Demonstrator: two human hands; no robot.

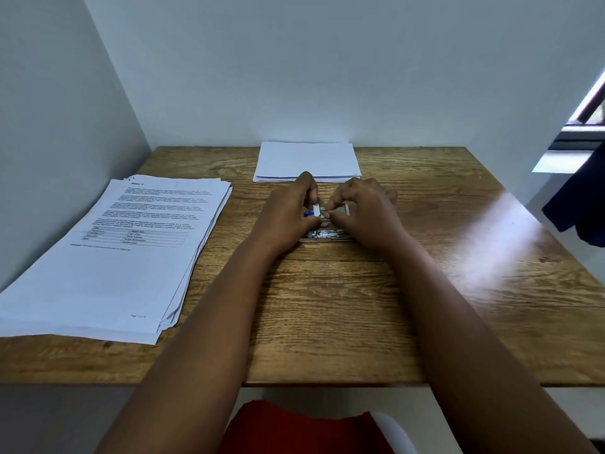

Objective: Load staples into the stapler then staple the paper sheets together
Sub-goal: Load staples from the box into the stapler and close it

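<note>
Head view: the left hand (288, 211) and right hand (363, 213) both had fingers curled, pinching a small staple box (318, 211) between them, just above the stapler (327, 234) lying on the bench (327, 306). The box contents could not be made out. Printed sheets (108, 257) lay well left of the stapler, blank sheets (306, 162) just behind it.

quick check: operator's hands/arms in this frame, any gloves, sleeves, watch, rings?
Both forearms are bare to the bottom frame edge: no sleeves in view. The left hand and right hand show no gloves, and no watch or band at either wrist. Rings cannot be ruled out, as the fingers are partly hidden.
</note>
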